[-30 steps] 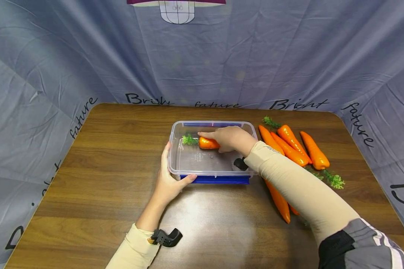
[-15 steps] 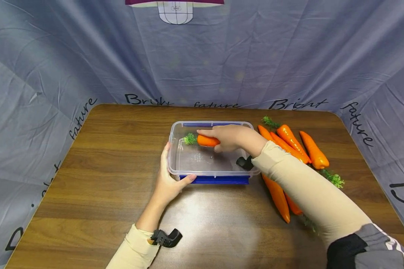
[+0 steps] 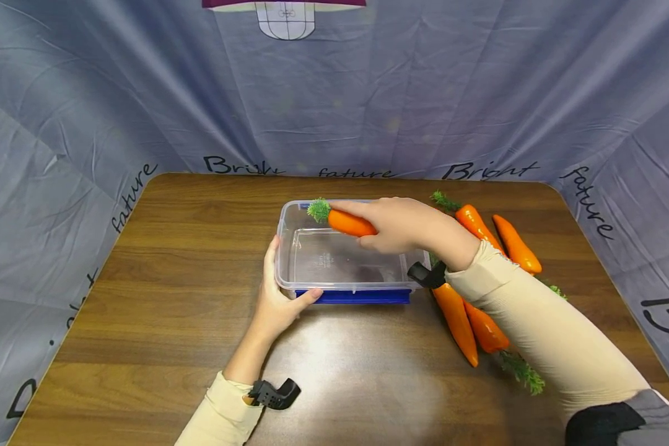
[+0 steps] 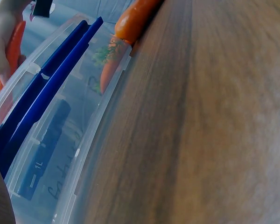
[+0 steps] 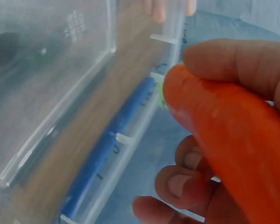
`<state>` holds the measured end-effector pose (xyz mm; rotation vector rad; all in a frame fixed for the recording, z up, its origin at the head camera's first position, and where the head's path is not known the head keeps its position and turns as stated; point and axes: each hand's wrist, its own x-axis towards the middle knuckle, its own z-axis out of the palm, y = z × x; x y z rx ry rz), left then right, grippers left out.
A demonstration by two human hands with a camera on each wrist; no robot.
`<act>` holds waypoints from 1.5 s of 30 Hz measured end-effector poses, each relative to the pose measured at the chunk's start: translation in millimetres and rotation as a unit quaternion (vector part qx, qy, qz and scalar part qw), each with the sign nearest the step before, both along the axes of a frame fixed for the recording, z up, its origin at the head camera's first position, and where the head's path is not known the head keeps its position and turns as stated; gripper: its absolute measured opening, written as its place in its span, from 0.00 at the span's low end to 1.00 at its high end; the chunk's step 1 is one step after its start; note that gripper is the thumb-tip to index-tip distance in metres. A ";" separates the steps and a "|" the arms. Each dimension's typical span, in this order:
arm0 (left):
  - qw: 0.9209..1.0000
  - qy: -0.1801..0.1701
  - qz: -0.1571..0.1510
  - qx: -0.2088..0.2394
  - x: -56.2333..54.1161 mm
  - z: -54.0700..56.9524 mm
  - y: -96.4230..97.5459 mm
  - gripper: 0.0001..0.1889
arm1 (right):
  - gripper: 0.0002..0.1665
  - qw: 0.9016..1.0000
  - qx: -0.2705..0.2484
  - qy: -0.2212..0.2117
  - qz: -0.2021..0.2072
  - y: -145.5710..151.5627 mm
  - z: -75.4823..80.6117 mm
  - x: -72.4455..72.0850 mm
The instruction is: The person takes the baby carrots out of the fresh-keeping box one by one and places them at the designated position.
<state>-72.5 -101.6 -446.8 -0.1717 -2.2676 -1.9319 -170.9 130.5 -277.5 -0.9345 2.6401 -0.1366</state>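
A clear plastic food container (image 3: 318, 286) with blue side latches (image 3: 362, 297) stands uncovered on the table. My left hand (image 3: 279, 303) grips its near left corner, thumb on the front rim and fingers along the left wall. Over the far part of the container, my right hand (image 3: 407, 226) holds an orange carrot (image 3: 348, 223) with a green leafy top (image 3: 319, 210) pointing left. In the right wrist view the thick end of the carrot (image 5: 228, 126) lies between the fingers, beside the container's wall. No other carrot shows inside the container.
Right of the container, several carrots lie on the wooden table (image 3: 173, 266): some at the back, such as one carrot (image 3: 516, 243), and two nearer the front, including another carrot (image 3: 456, 325). A grey-blue fabric curtain (image 3: 334, 111) surrounds the table's back and sides.
My right hand has raised the carrot from inside the container and shifted slightly right and away, tilting it. My left hand keeps its hold on the corner.
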 end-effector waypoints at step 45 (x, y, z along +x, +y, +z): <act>1.000 0.011 0.001 -0.006 -1.5 -6.3 -1.6 0.64 | 0.50 0.948 -0.019 -0.052 -0.315 261.1 -70.8 144.7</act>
